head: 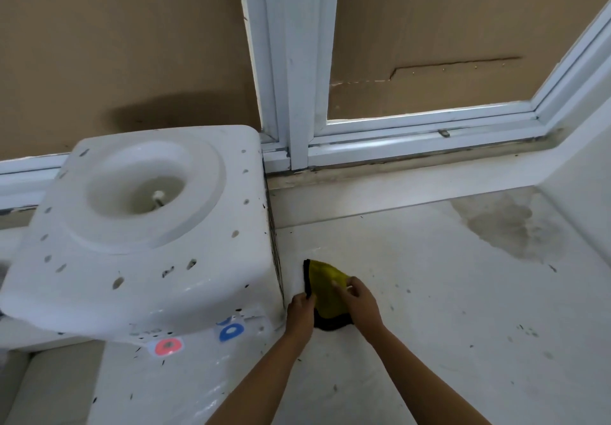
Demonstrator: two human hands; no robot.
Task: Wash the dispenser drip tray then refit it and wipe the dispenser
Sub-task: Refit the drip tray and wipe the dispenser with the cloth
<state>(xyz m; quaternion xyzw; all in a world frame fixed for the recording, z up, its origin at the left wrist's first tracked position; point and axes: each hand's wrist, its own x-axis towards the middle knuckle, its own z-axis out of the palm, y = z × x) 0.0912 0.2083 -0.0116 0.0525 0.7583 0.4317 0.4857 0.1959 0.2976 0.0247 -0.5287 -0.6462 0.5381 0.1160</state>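
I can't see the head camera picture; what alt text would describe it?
Two hands, left hand and right hand, hold a yellow cloth low beside a white water dispenser seen from above. Its top has no bottle, and red and blue tap markers show at the front.

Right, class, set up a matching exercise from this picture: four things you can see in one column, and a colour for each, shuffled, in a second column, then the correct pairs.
Column one:
1. cloth held by the left hand and right hand
2. dispenser
3. tap label nearer the cloth
4. tap label farther from the cloth

Column two:
a. red
b. white
c. yellow with a dark edge
d. blue

Pairs: 1-c, 2-b, 3-d, 4-a.
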